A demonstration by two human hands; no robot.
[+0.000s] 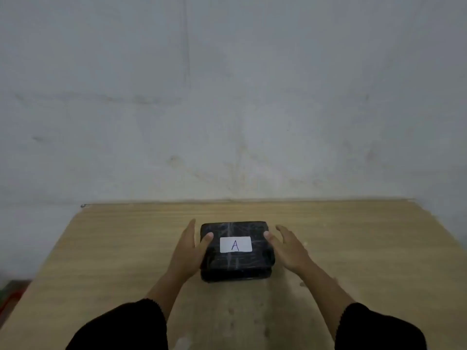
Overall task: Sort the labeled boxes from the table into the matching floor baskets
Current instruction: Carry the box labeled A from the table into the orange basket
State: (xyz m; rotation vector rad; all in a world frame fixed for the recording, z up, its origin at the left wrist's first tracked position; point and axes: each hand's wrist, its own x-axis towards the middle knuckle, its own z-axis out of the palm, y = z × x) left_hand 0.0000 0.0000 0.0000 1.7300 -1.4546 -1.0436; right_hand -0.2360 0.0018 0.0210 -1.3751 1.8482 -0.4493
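Observation:
A black wrapped box (236,263) with a white label marked "A" (235,244) sits on the wooden table (113,248), near its middle. My left hand (188,251) presses against the box's left side, thumb on the top face. My right hand (288,248) is against the right side, thumb on the top edge, fingers spread out past the box. Both hands clasp the box between them. The box appears to rest on the table or just above it. No floor baskets are in view.
A plain grey wall (227,97) rises right behind the table's far edge. At the lower left, past the table's edge, a patch of floor with something red and green (11,294) shows. Black sleeves cover both forearms.

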